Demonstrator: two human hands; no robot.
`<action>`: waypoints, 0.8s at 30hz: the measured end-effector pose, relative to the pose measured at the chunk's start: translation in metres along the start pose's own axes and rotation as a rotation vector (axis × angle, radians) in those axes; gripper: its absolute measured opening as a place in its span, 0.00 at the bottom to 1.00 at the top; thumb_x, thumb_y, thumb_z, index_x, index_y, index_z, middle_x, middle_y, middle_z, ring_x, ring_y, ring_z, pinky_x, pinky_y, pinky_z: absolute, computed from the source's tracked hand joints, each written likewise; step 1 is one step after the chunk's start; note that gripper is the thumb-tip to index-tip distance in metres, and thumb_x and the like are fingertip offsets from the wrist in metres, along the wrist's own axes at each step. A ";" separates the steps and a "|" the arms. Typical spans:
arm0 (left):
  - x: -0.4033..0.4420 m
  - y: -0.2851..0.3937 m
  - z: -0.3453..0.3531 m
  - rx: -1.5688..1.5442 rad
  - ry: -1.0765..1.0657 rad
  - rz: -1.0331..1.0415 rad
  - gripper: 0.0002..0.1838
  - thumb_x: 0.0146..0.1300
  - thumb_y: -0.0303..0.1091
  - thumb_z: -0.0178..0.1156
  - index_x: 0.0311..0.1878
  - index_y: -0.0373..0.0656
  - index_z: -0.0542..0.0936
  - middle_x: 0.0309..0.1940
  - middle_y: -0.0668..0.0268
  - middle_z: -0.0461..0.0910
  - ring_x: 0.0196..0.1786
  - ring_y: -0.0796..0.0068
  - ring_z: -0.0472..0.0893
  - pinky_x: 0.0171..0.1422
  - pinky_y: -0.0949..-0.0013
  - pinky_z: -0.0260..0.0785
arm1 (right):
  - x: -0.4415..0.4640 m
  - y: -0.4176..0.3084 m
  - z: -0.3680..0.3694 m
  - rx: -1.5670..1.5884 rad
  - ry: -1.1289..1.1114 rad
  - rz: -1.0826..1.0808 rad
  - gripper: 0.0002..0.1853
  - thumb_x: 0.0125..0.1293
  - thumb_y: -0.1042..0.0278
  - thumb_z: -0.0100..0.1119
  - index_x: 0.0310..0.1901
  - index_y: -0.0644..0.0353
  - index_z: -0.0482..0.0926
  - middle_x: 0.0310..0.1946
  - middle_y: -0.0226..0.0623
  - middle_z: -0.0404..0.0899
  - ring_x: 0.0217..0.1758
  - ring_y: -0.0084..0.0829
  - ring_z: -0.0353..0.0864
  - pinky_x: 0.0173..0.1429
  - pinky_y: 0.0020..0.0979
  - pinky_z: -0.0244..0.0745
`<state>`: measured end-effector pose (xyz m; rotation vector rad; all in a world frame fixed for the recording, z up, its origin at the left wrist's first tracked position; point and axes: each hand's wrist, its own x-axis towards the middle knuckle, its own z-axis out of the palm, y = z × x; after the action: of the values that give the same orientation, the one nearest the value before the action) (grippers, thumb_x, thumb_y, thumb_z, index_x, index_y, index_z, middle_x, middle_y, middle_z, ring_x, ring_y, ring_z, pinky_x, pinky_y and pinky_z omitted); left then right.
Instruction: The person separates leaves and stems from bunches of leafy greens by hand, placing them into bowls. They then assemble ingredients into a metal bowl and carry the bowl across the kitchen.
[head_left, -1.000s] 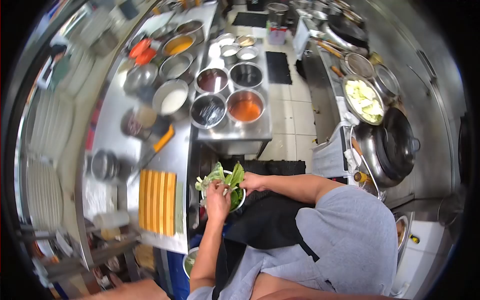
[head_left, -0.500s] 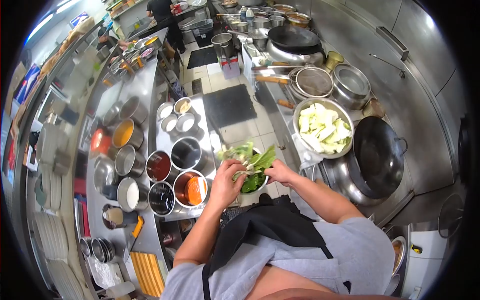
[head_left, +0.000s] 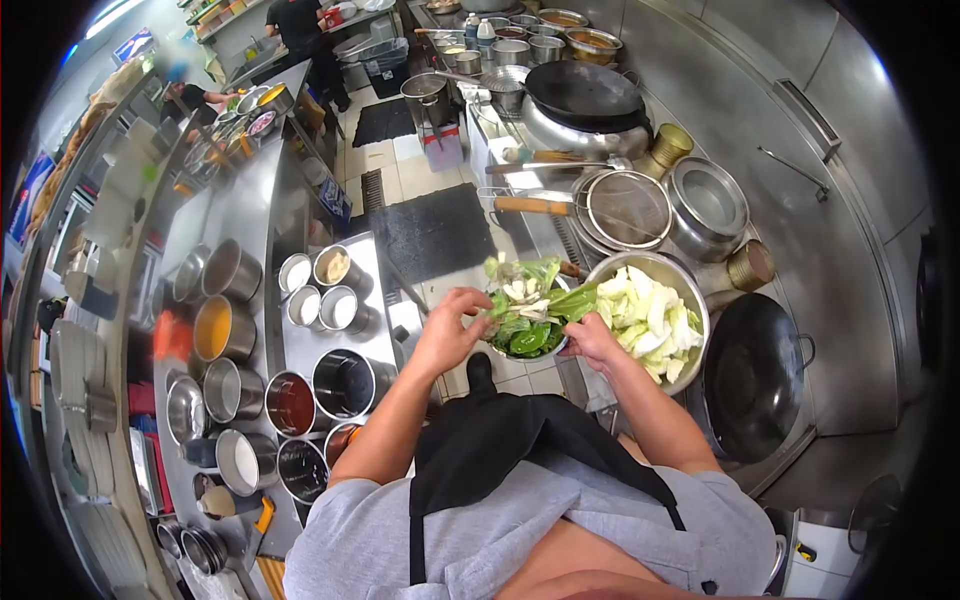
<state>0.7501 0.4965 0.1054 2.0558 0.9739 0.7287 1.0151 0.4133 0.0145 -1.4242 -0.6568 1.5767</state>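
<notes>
A metal bowl (head_left: 560,349) hangs in front of my body, heaped with dark leafy greens (head_left: 528,338) and paler, whitish pieces on top. My right hand (head_left: 592,338) is closed on the right rim, with a big green leaf lying just above its fingers. At the left side of the heap, my left hand (head_left: 455,325) has its fingers curled against the greens; its fingertips are partly lost among them. Right beside the bowl stands a larger steel bowl (head_left: 702,352) of cut pale cabbage (head_left: 648,318).
A black wok (head_left: 757,385) sits on the range at right, with a round strainer (head_left: 628,210) farther back. On the left, metal pots, including one of red sauce (head_left: 292,402), stand on the steel counter. A person in dark clothes (head_left: 298,40) works at the far end.
Both hands and the bowl of greens have moved forward and right, up to the cabbage bowl, as my view shifted. The left hand has slid toward the left side of the heap.
</notes>
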 end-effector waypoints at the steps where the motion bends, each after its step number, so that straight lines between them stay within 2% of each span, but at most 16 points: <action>1: 0.015 -0.013 -0.008 -0.019 0.004 -0.036 0.10 0.59 0.27 0.63 0.44 0.40 0.81 0.48 0.57 0.78 0.49 0.60 0.80 0.53 0.63 0.74 | 0.015 -0.014 0.002 -0.026 -0.012 -0.002 0.16 0.62 0.76 0.52 0.51 0.64 0.77 0.39 0.38 0.82 0.35 0.30 0.84 0.39 0.37 0.85; 2: 0.030 -0.028 -0.015 -0.139 0.061 -0.070 0.09 0.60 0.25 0.63 0.44 0.39 0.81 0.47 0.59 0.79 0.47 0.65 0.80 0.50 0.67 0.73 | 0.044 -0.015 -0.002 -0.039 -0.033 0.005 0.15 0.62 0.76 0.52 0.51 0.64 0.77 0.38 0.39 0.82 0.35 0.31 0.84 0.40 0.38 0.85; 7: 0.120 -0.110 -0.082 -0.240 0.238 -0.090 0.08 0.62 0.25 0.61 0.44 0.39 0.81 0.45 0.62 0.79 0.45 0.72 0.79 0.48 0.68 0.73 | 0.154 -0.091 0.028 -0.057 -0.110 0.001 0.14 0.64 0.76 0.51 0.51 0.65 0.77 0.42 0.40 0.83 0.38 0.32 0.85 0.42 0.38 0.84; 9: 0.163 -0.138 -0.115 -0.352 0.262 -0.294 0.08 0.64 0.28 0.61 0.45 0.39 0.81 0.42 0.65 0.79 0.44 0.77 0.79 0.46 0.70 0.74 | 0.205 -0.120 0.038 -0.058 -0.157 -0.009 0.14 0.64 0.75 0.52 0.51 0.66 0.76 0.43 0.41 0.83 0.39 0.33 0.86 0.42 0.38 0.84; 10: 0.184 -0.153 -0.130 -0.370 0.273 -0.316 0.09 0.66 0.31 0.60 0.45 0.39 0.81 0.40 0.67 0.80 0.44 0.79 0.79 0.42 0.72 0.74 | 0.225 -0.137 0.045 -0.052 -0.151 -0.012 0.15 0.64 0.75 0.52 0.52 0.64 0.76 0.43 0.39 0.83 0.38 0.32 0.85 0.43 0.37 0.84; 14: 0.266 -0.207 -0.177 -0.393 0.244 -0.362 0.10 0.68 0.35 0.59 0.47 0.39 0.81 0.39 0.65 0.81 0.43 0.78 0.80 0.38 0.72 0.75 | 0.313 -0.190 0.055 -0.022 -0.098 0.007 0.16 0.64 0.75 0.52 0.53 0.62 0.76 0.42 0.37 0.82 0.36 0.30 0.84 0.42 0.35 0.84; 17: 0.326 -0.237 -0.200 -0.444 0.171 -0.443 0.11 0.69 0.36 0.59 0.47 0.40 0.81 0.38 0.65 0.81 0.43 0.77 0.80 0.38 0.72 0.75 | 0.376 -0.223 0.057 -0.007 -0.064 -0.004 0.16 0.63 0.75 0.51 0.53 0.62 0.76 0.42 0.37 0.82 0.37 0.31 0.84 0.41 0.36 0.84; 18: 0.346 -0.250 -0.205 -0.428 0.164 -0.412 0.11 0.69 0.36 0.59 0.48 0.40 0.81 0.39 0.64 0.81 0.43 0.76 0.80 0.38 0.72 0.75 | 0.398 -0.236 0.060 -0.007 -0.036 -0.030 0.16 0.63 0.76 0.51 0.53 0.62 0.76 0.42 0.37 0.82 0.37 0.31 0.84 0.41 0.36 0.84; 24: 0.462 -0.328 -0.250 -0.554 0.191 -0.491 0.10 0.71 0.35 0.56 0.48 0.40 0.81 0.41 0.65 0.80 0.44 0.76 0.80 0.39 0.71 0.75 | 0.557 -0.296 0.068 -0.041 -0.041 -0.055 0.15 0.64 0.75 0.51 0.52 0.65 0.76 0.44 0.39 0.81 0.39 0.32 0.84 0.41 0.36 0.83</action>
<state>0.6910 1.1118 0.0650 1.2245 1.1668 0.8195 1.0551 1.0468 0.0024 -1.3953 -0.7500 1.5615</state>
